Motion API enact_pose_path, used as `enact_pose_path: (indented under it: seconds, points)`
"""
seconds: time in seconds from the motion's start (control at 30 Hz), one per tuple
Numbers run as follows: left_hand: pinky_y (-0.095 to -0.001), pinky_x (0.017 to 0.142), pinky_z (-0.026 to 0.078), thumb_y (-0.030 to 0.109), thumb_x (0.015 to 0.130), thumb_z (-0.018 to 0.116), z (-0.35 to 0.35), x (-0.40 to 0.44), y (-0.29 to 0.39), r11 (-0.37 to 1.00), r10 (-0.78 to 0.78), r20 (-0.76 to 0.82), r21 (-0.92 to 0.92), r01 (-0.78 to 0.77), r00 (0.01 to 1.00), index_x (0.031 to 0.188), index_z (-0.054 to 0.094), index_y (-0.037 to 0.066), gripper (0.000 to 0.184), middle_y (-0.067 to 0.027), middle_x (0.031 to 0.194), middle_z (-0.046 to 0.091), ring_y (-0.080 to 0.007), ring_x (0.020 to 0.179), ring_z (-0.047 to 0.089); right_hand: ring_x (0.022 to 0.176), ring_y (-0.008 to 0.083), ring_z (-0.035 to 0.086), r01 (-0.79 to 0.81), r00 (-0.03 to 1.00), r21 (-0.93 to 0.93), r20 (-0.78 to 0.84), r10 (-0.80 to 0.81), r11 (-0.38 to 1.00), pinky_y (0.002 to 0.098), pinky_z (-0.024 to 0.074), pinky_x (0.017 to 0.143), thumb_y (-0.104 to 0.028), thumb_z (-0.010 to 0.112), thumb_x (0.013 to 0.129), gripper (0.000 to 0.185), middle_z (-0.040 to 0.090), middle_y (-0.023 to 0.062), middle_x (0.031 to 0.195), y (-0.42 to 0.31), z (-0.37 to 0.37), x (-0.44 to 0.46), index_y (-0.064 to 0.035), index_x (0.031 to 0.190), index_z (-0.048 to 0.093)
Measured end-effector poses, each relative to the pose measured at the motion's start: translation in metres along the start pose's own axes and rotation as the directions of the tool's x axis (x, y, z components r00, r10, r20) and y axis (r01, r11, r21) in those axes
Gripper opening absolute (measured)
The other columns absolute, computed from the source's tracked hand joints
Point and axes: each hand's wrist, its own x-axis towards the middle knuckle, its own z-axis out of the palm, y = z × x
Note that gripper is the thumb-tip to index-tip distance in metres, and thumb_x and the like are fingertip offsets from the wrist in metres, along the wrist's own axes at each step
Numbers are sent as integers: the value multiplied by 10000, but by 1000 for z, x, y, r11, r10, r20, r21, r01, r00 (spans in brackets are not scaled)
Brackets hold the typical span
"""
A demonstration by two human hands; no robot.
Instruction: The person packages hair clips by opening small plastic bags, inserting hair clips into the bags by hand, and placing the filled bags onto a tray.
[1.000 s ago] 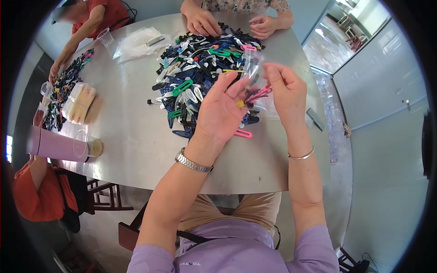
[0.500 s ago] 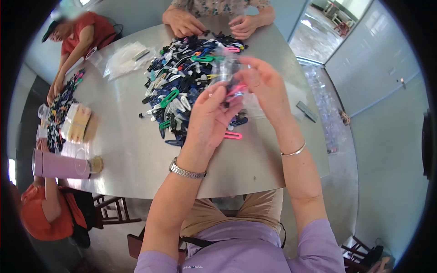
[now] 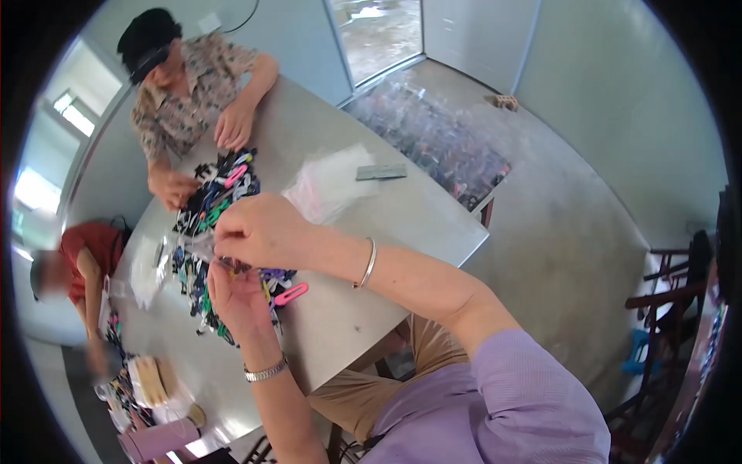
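Both my hands are close together over a pile of hair clips (image 3: 212, 215) in black, white, blue and green. My right hand (image 3: 259, 232) has its fingers pinched at the mouth of a small clear plastic bag (image 3: 201, 246). Just below it, my left hand (image 3: 241, 298) is closed, palm up, its fingertips meeting the right hand's; some small items show between them, too small to tell apart. A large pink clip (image 3: 291, 294) lies on the table right of my left hand, and another pink clip (image 3: 236, 176) is on the pile's far part.
Clear plastic bags (image 3: 325, 182) and a grey-green bar (image 3: 381, 172) lie on the metal table (image 3: 340, 325). A person in a patterned shirt (image 3: 189, 97) reaches to the pile. Another in red (image 3: 89, 255) sits at left, near a second pile, a bundle (image 3: 147, 380) and a purple bottle (image 3: 158, 439).
The view has swung to the right, so the table and people appear turned and further left. My hands have come together, and the pink clips seen between them are now mostly hidden.
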Motion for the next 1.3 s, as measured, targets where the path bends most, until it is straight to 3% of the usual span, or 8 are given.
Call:
enact_pose_path:
  seconds: [0.2, 0.37, 0.4, 0.5, 0.9, 0.97, 1.07, 1.3]
  points:
    - [-305, 785, 515, 167, 975, 476, 8, -12, -12, 877, 177, 39, 447, -175, 984, 1032, 547, 0, 190, -121, 1014, 638, -186, 839, 629, 683, 234, 618, 241, 930, -239, -219, -294, 941, 336, 477, 623, -139, 693, 750, 95, 627, 88, 724, -17, -103, -33, -56, 781, 658]
    - [-257, 751, 476, 71, 932, 466, 49, -51, -30, 426, -51, 97, 903, -66, 994, 1134, 569, 0, 238, -84, 1080, 621, -129, 876, 596, 729, 50, 570, -256, 777, 99, -571, 266, 961, 202, 461, 652, -68, 650, 843, 69, 642, -16, 806, 21, -233, -121, -19, 889, 662]
    - [-279, 755, 478, 55, 877, 525, 27, -44, -34, 166, -93, 420, 900, -402, 903, 1192, 549, 15, 318, -88, 1121, 609, -187, 959, 590, 732, 43, 559, -303, 719, 44, -645, 259, 952, 199, 459, 658, -53, 639, 848, 65, 633, -30, 812, 40, -252, -142, -11, 893, 657]
    - [-359, 843, 470, 59, 815, 579, 65, -50, -45, -148, -260, 691, 662, -735, 675, 1221, 524, 2, 414, -125, 1162, 586, -282, 1061, 553, 722, 45, 552, -389, 604, 144, -706, 370, 910, 202, 456, 661, -53, 637, 849, 68, 629, -31, 808, 96, -281, -209, -5, 894, 651]
    - [-446, 957, 394, 125, 770, 624, 70, -47, -60, -115, -395, 636, 682, -722, 663, 1178, 549, -9, 436, -179, 1174, 574, -369, 1104, 518, 743, 141, 625, -682, 540, 21, -659, 523, 731, 271, 488, 678, -75, 654, 807, 131, 649, 69, 807, 224, -229, -261, -18, 924, 640]
    - [-446, 956, 395, 126, 772, 623, 71, -46, -60, -115, -405, 636, 677, -727, 657, 1170, 554, -8, 425, -180, 1174, 574, -370, 1103, 519, 785, 230, 633, -857, 511, -370, -691, 510, 358, 325, 499, 707, -89, 642, 786, 172, 647, 119, 847, 217, -228, -260, -34, 949, 645]
    - [-444, 958, 394, 122, 775, 620, 70, -46, -60, -94, -392, 646, 680, -727, 655, 1142, 573, -8, 392, -174, 1170, 578, -364, 1100, 521, 821, 280, 618, -798, 565, -458, -794, 224, 392, 359, 499, 729, -101, 629, 770, 211, 638, 138, 869, 216, -226, -277, -45, 972, 651]
    - [-426, 962, 403, 83, 803, 580, 76, -45, -59, -104, -404, 650, 667, -738, 644, 1114, 583, -13, 325, -174, 1167, 580, -349, 1084, 534, 751, 171, 612, -774, 410, -121, -844, 346, 621, 299, 487, 702, -90, 623, 820, 180, 666, 88, 874, 190, -237, -298, -51, 991, 665]
